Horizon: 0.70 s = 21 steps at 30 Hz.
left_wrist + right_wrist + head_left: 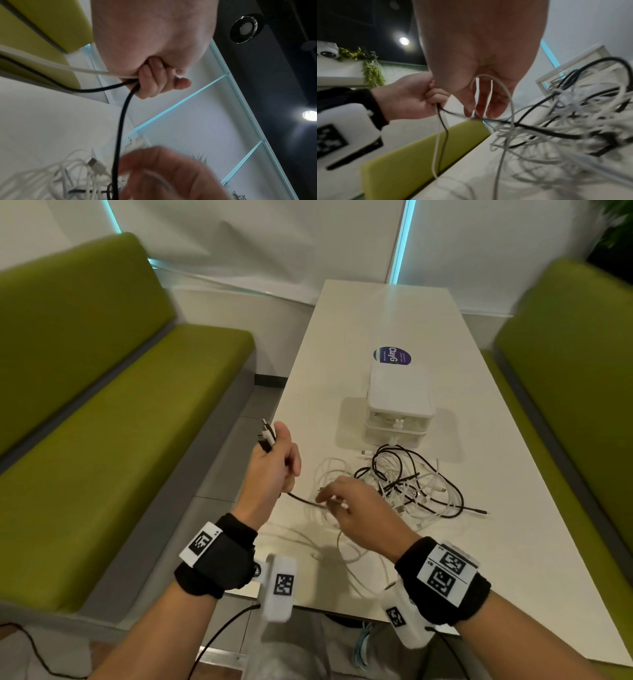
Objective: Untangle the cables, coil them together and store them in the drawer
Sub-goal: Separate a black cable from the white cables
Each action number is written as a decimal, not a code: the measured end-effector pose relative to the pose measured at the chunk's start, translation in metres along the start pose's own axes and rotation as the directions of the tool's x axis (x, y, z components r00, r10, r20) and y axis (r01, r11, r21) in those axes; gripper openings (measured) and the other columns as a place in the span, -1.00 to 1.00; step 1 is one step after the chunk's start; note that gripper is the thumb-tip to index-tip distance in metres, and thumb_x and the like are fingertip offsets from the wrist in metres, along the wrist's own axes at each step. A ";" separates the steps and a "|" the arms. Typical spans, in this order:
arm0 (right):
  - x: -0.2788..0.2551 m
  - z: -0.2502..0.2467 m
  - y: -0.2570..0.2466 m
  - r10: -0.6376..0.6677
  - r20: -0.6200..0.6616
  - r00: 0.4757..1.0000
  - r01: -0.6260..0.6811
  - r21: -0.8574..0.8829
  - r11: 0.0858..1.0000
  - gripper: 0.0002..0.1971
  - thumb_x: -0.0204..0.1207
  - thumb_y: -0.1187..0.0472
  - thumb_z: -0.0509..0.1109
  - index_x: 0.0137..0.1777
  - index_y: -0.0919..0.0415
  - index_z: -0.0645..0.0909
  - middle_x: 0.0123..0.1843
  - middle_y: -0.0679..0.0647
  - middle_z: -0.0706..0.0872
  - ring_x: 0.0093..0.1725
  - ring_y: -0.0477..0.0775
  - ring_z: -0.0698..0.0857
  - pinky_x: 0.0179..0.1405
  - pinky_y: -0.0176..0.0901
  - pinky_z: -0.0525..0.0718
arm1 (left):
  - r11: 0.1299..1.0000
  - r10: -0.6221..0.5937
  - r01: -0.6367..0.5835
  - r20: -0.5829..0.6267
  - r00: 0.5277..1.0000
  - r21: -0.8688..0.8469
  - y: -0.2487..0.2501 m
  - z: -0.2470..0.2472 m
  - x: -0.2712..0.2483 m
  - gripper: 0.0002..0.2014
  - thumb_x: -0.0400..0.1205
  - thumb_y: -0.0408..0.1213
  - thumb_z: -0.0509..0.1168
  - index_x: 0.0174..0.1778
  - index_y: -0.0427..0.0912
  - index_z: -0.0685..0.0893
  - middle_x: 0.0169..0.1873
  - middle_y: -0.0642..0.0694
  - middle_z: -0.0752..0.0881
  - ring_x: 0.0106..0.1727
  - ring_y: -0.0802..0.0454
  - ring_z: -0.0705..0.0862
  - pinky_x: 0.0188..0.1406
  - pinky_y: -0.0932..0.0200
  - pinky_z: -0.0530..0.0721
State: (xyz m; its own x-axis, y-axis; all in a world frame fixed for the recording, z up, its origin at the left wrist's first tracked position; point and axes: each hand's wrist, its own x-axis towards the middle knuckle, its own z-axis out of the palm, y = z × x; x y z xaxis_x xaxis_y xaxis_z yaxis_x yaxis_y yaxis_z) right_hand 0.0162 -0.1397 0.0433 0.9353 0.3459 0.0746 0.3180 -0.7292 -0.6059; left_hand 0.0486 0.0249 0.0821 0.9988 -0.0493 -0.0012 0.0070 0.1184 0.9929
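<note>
1. Head view: the tangled cables lie in one heap at the centre of the frame, on the white worktop, just in front of the drawer unit. Black and white strands cross each other; how many separate cables make up the heap cannot be told.
2. The left hand, left of centre, is raised off the worktop with its fingers curled round a bunch of cable ends. Plugs stick up above the fist, black and white; their exact number cannot be told.
3. In the left wrist view, three strands leave the fist: one white and two black. One black cable drops straight down to the bottom of the frame.
4. The right hand, in the lower centre of the head view, hovers over the near edge of the heap. In the right wrist view its fingers point down, slightly apart, with a white loop hanging in front of them; whether they pinch a strand cannot be told.
5. The drawer unit has two stacked drawers, both closed, each with one small knob.
6. One round dark sticker lies behind the unit.
7. Two green benches flank the worktop, at the left and right edges.
</note>
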 end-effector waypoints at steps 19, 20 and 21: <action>0.002 -0.049 -0.009 -0.087 -0.378 0.922 0.102 0.020 0.995 -0.84 0.67 0.12 0.31 -0.08 0.04 0.72 -0.19 -0.15 0.72 -0.02 -0.10 0.52 -0.06 -0.39 0.46 | 0.840 0.048 -0.181 0.262 0.964 0.512 0.015 0.022 -0.012 -0.61 0.75 -0.03 0.13 -0.20 -0.08 0.78 -0.56 0.00 0.59 -0.59 0.33 0.53 -0.56 0.32 0.31; 0.004 -0.051 -0.008 -0.086 -0.365 0.927 0.096 0.010 0.995 -0.84 0.67 0.13 0.31 -0.09 0.04 0.71 -0.20 -0.14 0.73 -0.05 -0.11 0.56 -0.10 -0.36 0.48 | 0.806 0.057 -0.197 0.258 0.964 0.558 0.014 0.024 -0.010 -0.55 0.73 0.04 0.13 -0.34 -0.08 0.74 -0.68 0.06 0.50 -0.63 0.26 0.43 -0.55 0.34 0.26; 0.005 -0.053 -0.006 -0.067 -0.330 0.942 0.078 0.020 0.997 -0.85 0.66 0.14 0.31 -0.10 0.04 0.68 -0.23 -0.15 0.73 -0.11 -0.10 0.62 -0.15 -0.27 0.52 | 0.772 0.072 -0.205 0.238 0.969 0.601 0.011 0.023 -0.006 -0.51 0.71 0.10 0.15 -0.40 -0.11 0.71 -0.71 0.10 0.46 -0.63 0.20 0.38 -0.53 0.31 0.23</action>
State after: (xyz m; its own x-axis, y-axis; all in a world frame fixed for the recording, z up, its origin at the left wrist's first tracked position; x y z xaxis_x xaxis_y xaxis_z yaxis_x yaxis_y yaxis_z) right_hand 0.0273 -0.1649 0.0893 0.9106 0.1795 0.3722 0.3866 -0.6884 -0.6137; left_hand 0.0411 0.0043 0.0961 0.9564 -0.2749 0.0982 -0.2284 -0.4949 0.8384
